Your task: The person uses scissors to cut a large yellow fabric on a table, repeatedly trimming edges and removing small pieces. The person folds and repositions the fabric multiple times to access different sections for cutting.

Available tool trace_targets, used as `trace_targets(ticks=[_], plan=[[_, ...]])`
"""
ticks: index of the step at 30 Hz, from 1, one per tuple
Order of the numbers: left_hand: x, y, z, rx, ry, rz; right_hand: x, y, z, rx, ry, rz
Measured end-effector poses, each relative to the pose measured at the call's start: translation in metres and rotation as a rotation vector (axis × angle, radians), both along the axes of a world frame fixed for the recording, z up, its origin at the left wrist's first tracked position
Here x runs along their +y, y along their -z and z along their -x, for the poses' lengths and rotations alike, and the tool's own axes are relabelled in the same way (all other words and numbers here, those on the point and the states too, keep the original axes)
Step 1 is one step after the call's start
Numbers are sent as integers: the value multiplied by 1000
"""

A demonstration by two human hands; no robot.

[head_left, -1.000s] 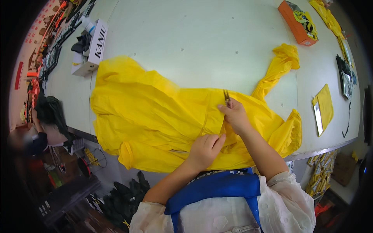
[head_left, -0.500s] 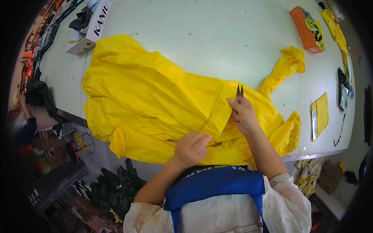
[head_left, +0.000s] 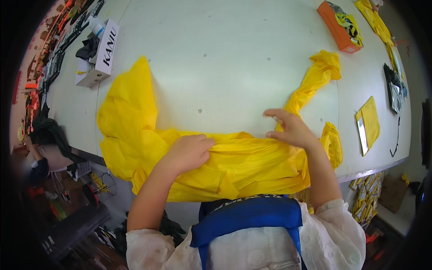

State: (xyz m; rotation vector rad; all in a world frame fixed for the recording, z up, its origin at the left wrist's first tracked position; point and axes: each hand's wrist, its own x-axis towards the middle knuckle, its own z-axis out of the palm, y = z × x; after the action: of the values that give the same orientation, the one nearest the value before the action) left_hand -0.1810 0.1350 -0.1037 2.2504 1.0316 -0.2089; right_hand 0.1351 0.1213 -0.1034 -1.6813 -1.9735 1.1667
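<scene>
A crumpled yellow garment [head_left: 261, 166] of thin, smooth cloth lies bunched along the table's near side. One twisted sleeve [head_left: 310, 87] stretches away at the right, and a pointed flap of cloth [head_left: 135, 94] spreads at the left. My left hand [head_left: 189, 153] is closed on the garment's far edge, left of the middle, its fingertips partly hidden. Just above that edge, further right, my right hand [head_left: 290, 128] is open, thumb and fingers apart. No blades show in it, and part of its palm is turned from view.
On the pale table [head_left: 225, 81], a white box [head_left: 105, 54] with dark cloth stands far left, an orange box [head_left: 337, 29] far right. A flat yellow packet [head_left: 370, 126] and a dark green packaged item [head_left: 393, 90] lie right. A co-worker's arm [head_left: 33, 148] shows at far left.
The garment's far edge has come toward me, baring more table. My left hand has moved up and left onto the cloth. The small snips seen in my right hand no longer show.
</scene>
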Motion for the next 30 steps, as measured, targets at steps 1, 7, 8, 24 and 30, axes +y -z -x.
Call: trace_targets(ticks=[1, 7, 8, 24, 30], plan=[[0, -16, 0, -22, -29, -82, -2, 32, -19, -142, 26, -197], [36, -110, 21, -252, -104, -735, 7, 50, -62, -483, 77, 5], [34, -131, 30, -274, -96, -849, 12, 41, -72, -424, 155, -195], [-132, 24, 8, -192, -316, 104, -51, -80, -76, -632, 421, -393], [-86, 28, -59, -278, -590, -296, -40, -45, 65, -8, 82, -48]])
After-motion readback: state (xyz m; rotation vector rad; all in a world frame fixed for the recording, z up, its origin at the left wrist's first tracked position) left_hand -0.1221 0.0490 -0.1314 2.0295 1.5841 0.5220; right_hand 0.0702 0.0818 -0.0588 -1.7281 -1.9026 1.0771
